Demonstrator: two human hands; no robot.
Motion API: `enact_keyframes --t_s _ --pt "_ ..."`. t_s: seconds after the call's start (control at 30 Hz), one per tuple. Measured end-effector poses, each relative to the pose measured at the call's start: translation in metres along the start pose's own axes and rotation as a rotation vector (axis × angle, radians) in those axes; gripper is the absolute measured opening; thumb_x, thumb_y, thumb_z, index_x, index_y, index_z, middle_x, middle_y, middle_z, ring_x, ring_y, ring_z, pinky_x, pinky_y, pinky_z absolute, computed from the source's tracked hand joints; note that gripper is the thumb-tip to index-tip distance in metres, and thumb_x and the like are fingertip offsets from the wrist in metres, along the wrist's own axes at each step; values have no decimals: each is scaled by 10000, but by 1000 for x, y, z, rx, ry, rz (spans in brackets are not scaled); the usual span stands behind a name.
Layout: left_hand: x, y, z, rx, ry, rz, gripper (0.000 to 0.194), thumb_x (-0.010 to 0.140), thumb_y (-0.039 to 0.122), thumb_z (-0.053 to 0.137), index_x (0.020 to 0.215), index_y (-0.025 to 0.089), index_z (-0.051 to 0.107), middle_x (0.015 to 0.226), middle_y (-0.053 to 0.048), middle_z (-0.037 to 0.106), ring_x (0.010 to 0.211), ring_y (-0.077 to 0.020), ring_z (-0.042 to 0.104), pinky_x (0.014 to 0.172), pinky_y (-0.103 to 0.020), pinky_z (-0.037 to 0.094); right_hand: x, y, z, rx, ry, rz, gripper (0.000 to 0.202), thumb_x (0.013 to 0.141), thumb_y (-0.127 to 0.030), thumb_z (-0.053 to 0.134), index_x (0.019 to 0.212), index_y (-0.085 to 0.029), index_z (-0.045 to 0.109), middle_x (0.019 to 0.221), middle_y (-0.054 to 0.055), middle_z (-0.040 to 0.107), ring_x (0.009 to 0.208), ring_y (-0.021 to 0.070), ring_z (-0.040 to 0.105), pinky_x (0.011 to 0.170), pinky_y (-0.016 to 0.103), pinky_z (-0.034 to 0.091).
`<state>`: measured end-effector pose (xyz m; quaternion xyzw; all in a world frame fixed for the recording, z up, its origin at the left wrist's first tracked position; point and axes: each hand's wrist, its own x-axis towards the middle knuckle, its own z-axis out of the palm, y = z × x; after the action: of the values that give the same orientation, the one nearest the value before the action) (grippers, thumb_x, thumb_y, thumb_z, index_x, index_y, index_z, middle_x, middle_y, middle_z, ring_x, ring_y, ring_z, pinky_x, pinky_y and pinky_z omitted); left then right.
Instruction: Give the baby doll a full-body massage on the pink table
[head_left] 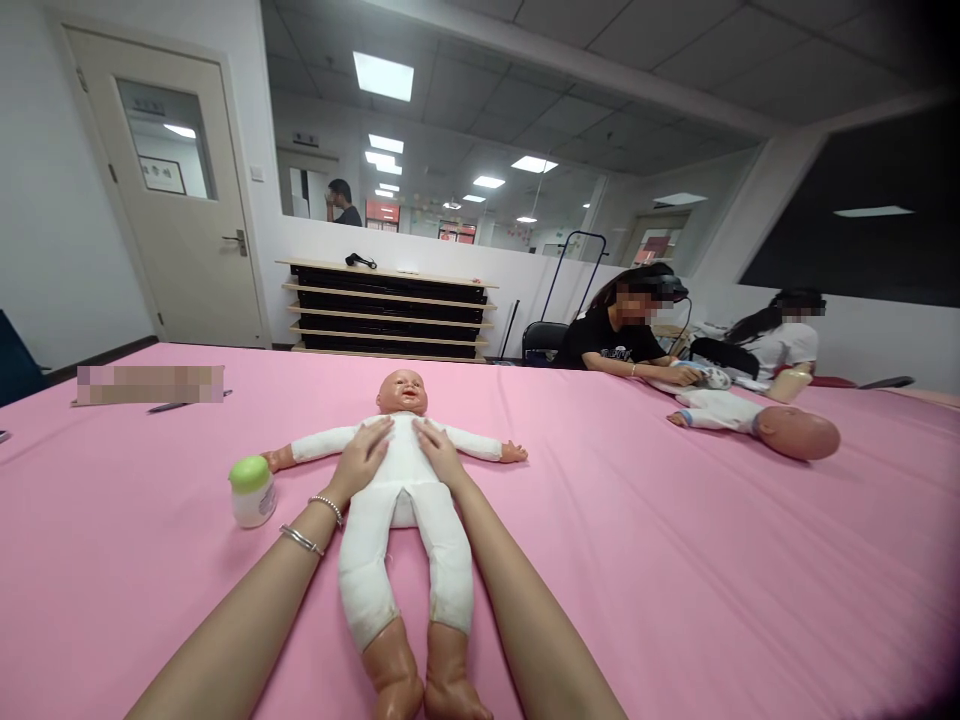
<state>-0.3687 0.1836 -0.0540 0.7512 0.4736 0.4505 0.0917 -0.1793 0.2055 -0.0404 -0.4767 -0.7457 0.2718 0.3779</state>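
Observation:
A baby doll (pixel 405 500) with a white cloth body lies on its back on the pink-covered table, feet toward me and arms spread. My left hand (pixel 364 455) rests flat on the left side of its chest, fingers stretched out. On the other side of the chest lies my right hand (pixel 439 450), also open, its fingertips pointing inward toward the left ones. Neither hand grips anything. Beside the doll's hand on the left stands a small white jar (pixel 253 500) with a green lid.
A blurred flat board (pixel 150 385) and a pen (pixel 169 407) lie at the far left. At the right, a person in black (pixel 619 335) handles a second doll (pixel 795 432). Another person in white (pixel 795 345) sits beyond. Stacked shelves (pixel 386 310) stand behind the table.

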Motion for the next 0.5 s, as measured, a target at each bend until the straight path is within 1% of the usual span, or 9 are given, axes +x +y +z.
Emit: enact_keyframes --t_s 0.07,0.13,0.2,0.27,0.33,0.37,0.4,0.43,0.5 --pt "2 -3 4 20 -166 -65 472 897 384 258 1284 216 469 1382 -23 412 1318 -178 299 1107 -446 141 0 4 2 -83 -71 28 450 876 -400 277 1276 -298 456 1420 -41 321 1390 136 196 1167 461 21" --pt "2 -9 5 121 -194 -175 477 912 393 226 1331 259 411 1429 -2 331 1353 -211 216 1091 -519 86 -2 11 2 -152 -24 110 461 886 -386 249 1315 -310 399 1447 -45 259 1399 144 164 1155 487 8" --pt "0 -14 2 268 -111 -277 485 909 385 250 1339 228 410 1430 -33 329 1357 -251 192 1081 -545 65 -6 17 -1 -221 110 219 485 885 -373 245 1328 -250 397 1448 1 265 1393 163 177 1156 479 22" --pt "-2 -17 -3 379 25 -361 476 899 338 266 1265 143 499 1369 -92 421 1338 -275 233 1087 -532 83 -11 20 -4 -270 330 297 509 871 -369 269 1311 -169 429 1421 53 321 1375 186 215 1159 466 34" --pt "-4 -16 -6 385 180 -375 465 891 299 252 1128 88 590 1262 -127 527 1298 -264 310 1096 -483 145 -15 19 -7 -258 494 226 526 859 -362 281 1307 -129 427 1399 70 356 1348 170 268 1171 414 86" --pt "-4 -14 -7 341 242 -334 466 888 293 241 1085 82 607 1222 -129 555 1275 -243 347 1096 -443 188 -17 18 -8 -229 495 133 529 857 -362 281 1311 -129 421 1392 61 368 1333 146 295 1173 371 129" --pt "-5 -13 -7 277 280 -265 466 887 303 242 1074 84 608 1202 -124 568 1257 -218 372 1091 -402 226 -18 17 -8 -194 434 26 523 858 -366 281 1305 -140 430 1385 46 382 1319 120 319 1169 326 172" --pt "-5 -11 -6 205 279 -183 465 885 323 254 1094 91 598 1206 -114 566 1248 -196 386 1084 -366 255 -18 16 -7 -164 326 -72 513 859 -371 280 1292 -153 450 1378 30 394 1312 99 333 1161 288 206" --pt "-4 -7 -2 72 163 -56 473 884 362 272 1179 119 553 1267 -85 527 1251 -160 389 1075 -328 279 -17 15 -5 -137 100 -166 500 862 -385 283 1274 -178 477 1372 6 404 1321 83 327 1155 263 228"
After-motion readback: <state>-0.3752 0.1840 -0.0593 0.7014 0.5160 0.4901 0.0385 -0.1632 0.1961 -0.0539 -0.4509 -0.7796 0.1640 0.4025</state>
